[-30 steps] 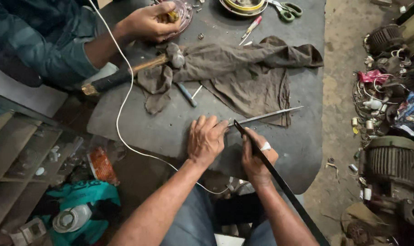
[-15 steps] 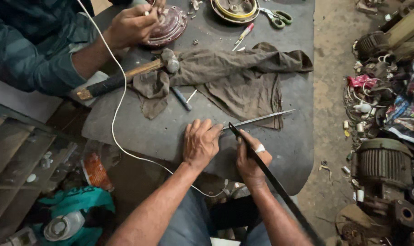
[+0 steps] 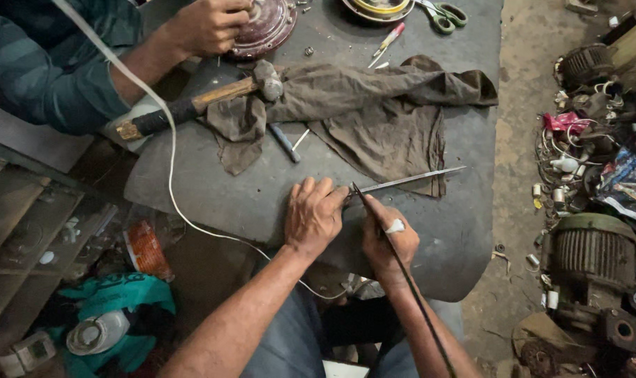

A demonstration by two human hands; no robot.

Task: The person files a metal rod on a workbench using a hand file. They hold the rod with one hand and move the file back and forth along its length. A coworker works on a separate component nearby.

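Observation:
My left hand (image 3: 312,215) lies palm down on the grey worktop (image 3: 227,189), its fingertips pressing the near end of a long thin metal file (image 3: 409,180). My right hand (image 3: 391,241), with a white bandage on one finger, grips a long dark flat strip (image 3: 402,280) that slants from the file back toward my lap. The strip's tip meets the file beside my left fingers. A crumpled brown rag (image 3: 374,105) lies just beyond the file.
Another person's hand (image 3: 206,24) rests on a round reddish metal cover (image 3: 265,28) at the far left. A wooden-handled hammer (image 3: 192,105), a small screwdriver (image 3: 388,40), green scissors (image 3: 440,14) and a white cable (image 3: 171,175) are on the worktop. Motors and scrap (image 3: 591,245) crowd the floor at right.
My hands, file and strip keep the same pose. The view has shifted, and the other person's hand has moved onto the round cover.

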